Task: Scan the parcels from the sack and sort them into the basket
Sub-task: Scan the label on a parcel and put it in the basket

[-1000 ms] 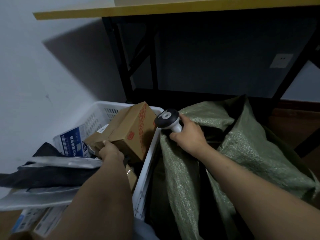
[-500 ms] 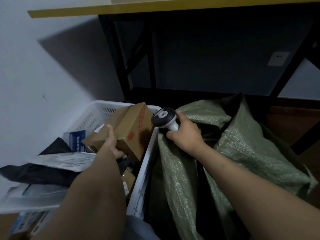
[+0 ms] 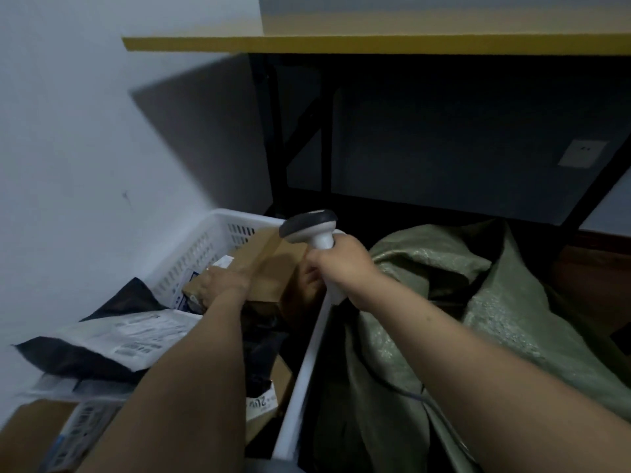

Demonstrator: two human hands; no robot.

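A brown cardboard box (image 3: pixel 269 268) lies in the white plastic basket (image 3: pixel 218 230) at the left. My left hand (image 3: pixel 222 285) rests on the box's near left corner and grips it. My right hand (image 3: pixel 341 264) holds a white handheld scanner (image 3: pixel 309 228) by its handle, its dark head above the basket's right rim, over the box. The green woven sack (image 3: pixel 495 302) sits open at the right, its inside dark and its contents hidden.
The basket also holds a black mailer with a white label (image 3: pixel 116 339), a blue-printed parcel (image 3: pixel 184 295) and more boxes (image 3: pixel 37 435) at the near left. A yellow-topped table with black legs (image 3: pixel 341 44) stands behind. A white wall is at the left.
The cardboard box has dropped lower and flatter into the basket under my left hand. My right hand lifted the scanner up and leftward over the basket rim.
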